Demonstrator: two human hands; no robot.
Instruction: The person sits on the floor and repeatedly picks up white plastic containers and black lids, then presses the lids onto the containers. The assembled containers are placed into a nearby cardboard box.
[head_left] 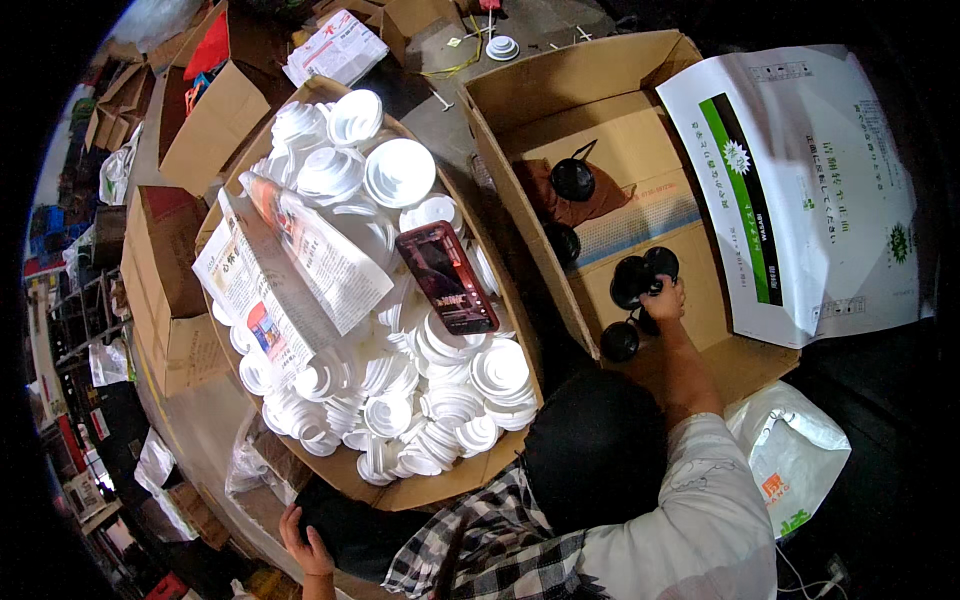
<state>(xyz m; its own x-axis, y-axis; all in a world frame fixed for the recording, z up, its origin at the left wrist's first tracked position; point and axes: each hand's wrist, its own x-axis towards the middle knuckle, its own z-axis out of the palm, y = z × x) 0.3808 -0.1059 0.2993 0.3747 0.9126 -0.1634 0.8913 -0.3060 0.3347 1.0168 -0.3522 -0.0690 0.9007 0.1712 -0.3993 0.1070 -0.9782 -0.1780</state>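
Note:
Reaching into the open cardboard box at the right, my right hand [664, 300] has its fingers closed on a cluster of glossy black round pieces [630, 281]. Another black round piece [620, 341] lies just below the hand on the box floor. Farther up in the same box [640, 130], a black disc [572, 180] rests on brown material, and one more black piece [562, 243] sits by the left wall. My left hand [307, 545] is at the lower left beside my dark-clothed leg, holding nothing, with its fingers apart.
A long carton [325, 465] left of centre is heaped with white round plastic pieces [400, 172]. On the heap lie a folded newspaper [300, 265] and a red-cased phone [447, 277]. A white printed sheet [800, 190] covers the right box's flap; a white bag [790, 445] stands below.

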